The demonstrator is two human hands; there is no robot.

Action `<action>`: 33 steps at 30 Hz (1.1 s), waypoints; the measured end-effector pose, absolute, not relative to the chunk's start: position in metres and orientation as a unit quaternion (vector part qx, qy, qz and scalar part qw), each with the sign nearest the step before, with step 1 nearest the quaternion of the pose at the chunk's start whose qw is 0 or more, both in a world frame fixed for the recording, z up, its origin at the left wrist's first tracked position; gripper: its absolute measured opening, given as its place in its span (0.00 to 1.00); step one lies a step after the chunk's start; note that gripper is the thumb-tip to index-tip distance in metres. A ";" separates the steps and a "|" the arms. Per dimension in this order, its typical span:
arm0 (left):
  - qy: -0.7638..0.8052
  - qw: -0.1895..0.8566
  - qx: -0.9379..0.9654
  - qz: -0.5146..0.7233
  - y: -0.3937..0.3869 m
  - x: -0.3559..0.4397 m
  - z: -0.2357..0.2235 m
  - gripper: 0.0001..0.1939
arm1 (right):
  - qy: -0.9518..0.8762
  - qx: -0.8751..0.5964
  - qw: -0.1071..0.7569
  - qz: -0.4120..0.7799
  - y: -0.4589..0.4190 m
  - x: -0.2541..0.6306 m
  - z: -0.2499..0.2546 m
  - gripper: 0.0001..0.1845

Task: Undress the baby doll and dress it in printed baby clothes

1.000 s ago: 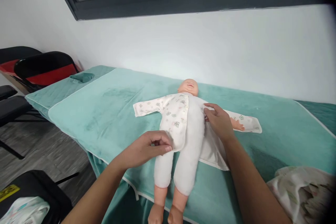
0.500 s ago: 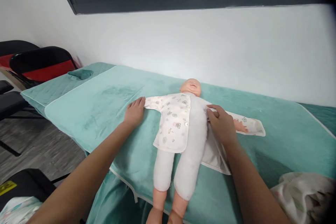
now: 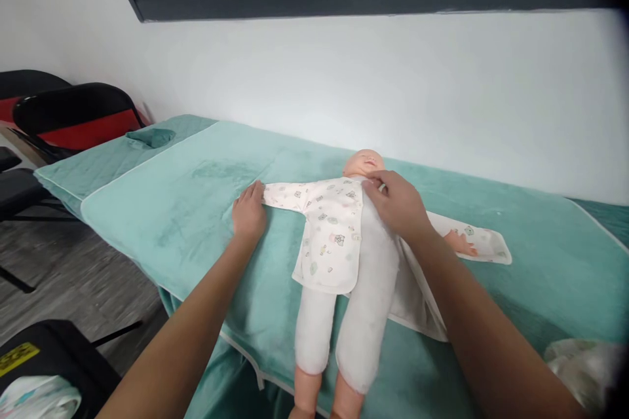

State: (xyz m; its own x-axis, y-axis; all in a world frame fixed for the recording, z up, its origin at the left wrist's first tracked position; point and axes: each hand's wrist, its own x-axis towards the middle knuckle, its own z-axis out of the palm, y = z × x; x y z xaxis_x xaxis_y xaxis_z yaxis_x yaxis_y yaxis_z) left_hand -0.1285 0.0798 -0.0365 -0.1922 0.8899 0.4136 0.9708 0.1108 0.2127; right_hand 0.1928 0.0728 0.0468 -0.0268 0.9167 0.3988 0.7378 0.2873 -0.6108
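Observation:
A baby doll (image 3: 366, 161) lies on its back on a teal towel-covered table (image 3: 196, 190), head toward the wall. It wears an open white printed baby shirt (image 3: 330, 229) and has a white cloth body. My left hand (image 3: 248, 213) rests flat, fingers together, on the cuff of the sleeve stretched out to the left. My right hand (image 3: 399, 205) is on the doll's upper chest near the neck, fingers curled and pinching the shirt's edge there. The doll's far hand (image 3: 460, 243) shows in the right sleeve.
Black and red chairs (image 3: 73, 118) stand at the left beyond the table end. A folded teal cloth (image 3: 150, 137) lies on the far left corner. A crumpled printed cloth (image 3: 584, 366) sits at lower right. A dark case (image 3: 44, 366) with white fabric is at lower left.
My left hand went from the shirt's lower hem out to the left sleeve cuff. My right hand moved from the doll's side up to its neck.

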 end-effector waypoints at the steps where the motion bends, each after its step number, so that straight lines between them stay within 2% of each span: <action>1: -0.744 0.089 -0.622 -0.228 0.080 -0.129 -0.036 0.29 | -0.719 -0.594 0.340 0.120 0.080 0.187 0.052 0.18; 3: -0.746 0.083 -0.617 -0.237 0.080 -0.129 -0.036 0.29 | -0.736 -0.603 0.281 0.127 0.093 0.177 0.058 0.18; 5: -0.744 0.079 -0.615 -0.248 0.079 -0.130 -0.037 0.28 | -0.746 -0.595 0.268 0.136 0.100 0.171 0.058 0.18; 10: -0.734 0.083 -0.616 -0.272 0.079 -0.131 -0.037 0.27 | -0.697 -0.596 0.349 0.194 0.103 0.171 0.046 0.18; 16: -0.729 0.089 -0.621 -0.274 0.077 -0.131 -0.035 0.31 | -0.641 -0.605 0.412 0.232 0.096 0.180 0.040 0.18; 20: -0.712 0.095 -0.622 -0.312 0.076 -0.133 -0.036 0.31 | -0.602 -0.575 0.484 0.270 0.090 0.181 0.038 0.16; 23: -0.691 0.107 -0.630 -0.339 0.074 -0.135 -0.036 0.31 | -0.597 -0.576 0.485 0.278 0.086 0.183 0.040 0.14; 29: -0.680 0.079 -0.649 -0.331 0.076 -0.138 -0.036 0.27 | -0.590 -0.610 0.482 0.220 0.074 0.232 0.056 0.20; 31: -0.686 0.073 -0.648 -0.322 0.078 -0.138 -0.037 0.26 | -0.562 -0.660 0.472 0.163 0.070 0.267 0.051 0.18; 33: -0.698 0.069 -0.641 -0.313 0.079 -0.138 -0.038 0.25 | -0.531 -0.729 0.420 0.100 0.063 0.302 0.037 0.15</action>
State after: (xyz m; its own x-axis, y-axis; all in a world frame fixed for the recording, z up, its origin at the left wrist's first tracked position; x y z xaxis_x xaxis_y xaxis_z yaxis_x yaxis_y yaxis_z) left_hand -0.1381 0.0795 -0.0382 -0.1691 0.8511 0.4971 0.9371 -0.0174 0.3486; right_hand 0.3019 0.0632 0.0365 0.4165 0.8585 0.2991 0.6900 -0.0842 -0.7189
